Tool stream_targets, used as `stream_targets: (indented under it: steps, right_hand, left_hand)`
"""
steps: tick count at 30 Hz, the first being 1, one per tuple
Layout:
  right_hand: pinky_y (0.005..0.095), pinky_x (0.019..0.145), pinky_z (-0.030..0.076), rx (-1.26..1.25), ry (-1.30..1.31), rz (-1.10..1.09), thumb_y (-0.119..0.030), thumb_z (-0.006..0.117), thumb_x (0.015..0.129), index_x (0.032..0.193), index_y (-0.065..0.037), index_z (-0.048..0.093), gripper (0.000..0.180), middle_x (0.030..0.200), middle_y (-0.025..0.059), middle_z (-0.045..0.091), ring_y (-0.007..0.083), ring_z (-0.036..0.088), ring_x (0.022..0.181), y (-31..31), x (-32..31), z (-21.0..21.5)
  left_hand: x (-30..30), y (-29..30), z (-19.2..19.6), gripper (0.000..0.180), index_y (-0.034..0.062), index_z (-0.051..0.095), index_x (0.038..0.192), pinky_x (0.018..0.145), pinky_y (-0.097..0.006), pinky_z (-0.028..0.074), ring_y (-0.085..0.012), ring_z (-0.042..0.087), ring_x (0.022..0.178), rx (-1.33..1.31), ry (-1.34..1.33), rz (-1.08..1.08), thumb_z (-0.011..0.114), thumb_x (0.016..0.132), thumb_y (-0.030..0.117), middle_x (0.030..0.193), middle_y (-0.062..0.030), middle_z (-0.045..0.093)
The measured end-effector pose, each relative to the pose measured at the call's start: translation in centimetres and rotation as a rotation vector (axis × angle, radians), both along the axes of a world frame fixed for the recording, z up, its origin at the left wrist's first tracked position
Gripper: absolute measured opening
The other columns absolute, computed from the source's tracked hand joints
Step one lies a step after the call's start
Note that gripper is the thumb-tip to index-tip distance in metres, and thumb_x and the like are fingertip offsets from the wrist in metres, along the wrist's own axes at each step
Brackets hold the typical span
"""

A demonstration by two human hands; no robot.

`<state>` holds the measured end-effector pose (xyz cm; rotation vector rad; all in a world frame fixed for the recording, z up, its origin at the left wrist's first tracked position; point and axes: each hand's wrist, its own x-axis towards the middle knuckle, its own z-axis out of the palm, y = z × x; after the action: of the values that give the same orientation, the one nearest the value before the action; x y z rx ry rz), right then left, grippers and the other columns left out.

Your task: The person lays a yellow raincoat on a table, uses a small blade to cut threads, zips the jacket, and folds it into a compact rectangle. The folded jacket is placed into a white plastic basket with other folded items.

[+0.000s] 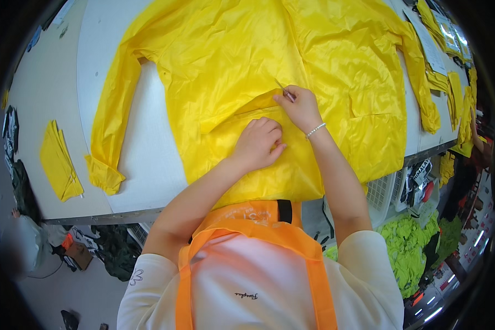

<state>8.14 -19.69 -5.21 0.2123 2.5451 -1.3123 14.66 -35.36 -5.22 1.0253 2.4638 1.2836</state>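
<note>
Yellow jacket [225, 60] spread on the white table [148, 124], hem toward me, sleeves out either side; laying-out looks done. My right hand [301, 108] pinches small snips [289, 95] near the jacket's middle, tip pointing away from me, at the inner end of its left pocket slit [250, 111]. Can't tell if the blades touch cloth. My left hand [260, 144] rests on the jacket just below that slit, fingers curled; can't tell whether they grip fabric. Slit's upper edge stands raised, so I judge this spot unfinished. Jacket's right pocket [375, 115] lies nearly flat; whether gone over, unclear. Jacket unfolded as yet. Folded yellow piece [60, 162] lies left of it, beyond the sleeve.
</note>
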Motion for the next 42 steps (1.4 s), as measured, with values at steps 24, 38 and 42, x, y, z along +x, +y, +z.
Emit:
stream_targets:
  steps: [24,38,42]
  right_hand:
    - [0.0311,0.062,0.048,0.121,0.260,0.330,-0.021,0.063,0.084,0.097,-0.005,0.057,0.021,0.087,0.0073,0.060,0.0221,0.060,0.072,3.3,2.2,3.8]
    - [0.0316,0.061,0.047,0.365,0.393,0.542,-0.020,0.065,0.080,0.090,-0.009,0.060,0.015,0.080,0.0055,0.060,0.0226,0.059,0.071,3.1,1.0,5.4]
    - [0.0237,0.064,0.047,0.007,0.249,0.194,-0.012,0.064,0.083,0.094,-0.005,0.061,0.013,0.082,0.0036,0.062,0.0129,0.059,0.071,5.0,1.6,5.0]
  left_hand:
    - [-8.7,-1.2,-0.6,0.040,0.0026,0.049,0.052,0.041,-0.030,0.030,-0.0095,0.037,0.042,0.142,-0.821,0.466,0.071,0.073,0.028,0.045,-0.0024,0.042]
    - [-8.7,-0.7,0.9,0.034,0.0053,0.052,0.055,0.047,-0.030,0.035,-0.0108,0.041,0.047,-0.049,-0.712,0.462,0.071,0.075,0.027,0.052,-0.0011,0.047]
    - [-3.4,0.1,3.0,0.023,0.0087,0.060,0.088,0.073,-0.039,0.039,-0.0230,0.053,0.083,-0.313,0.073,0.391,0.068,0.073,0.024,0.093,-0.0044,0.059]
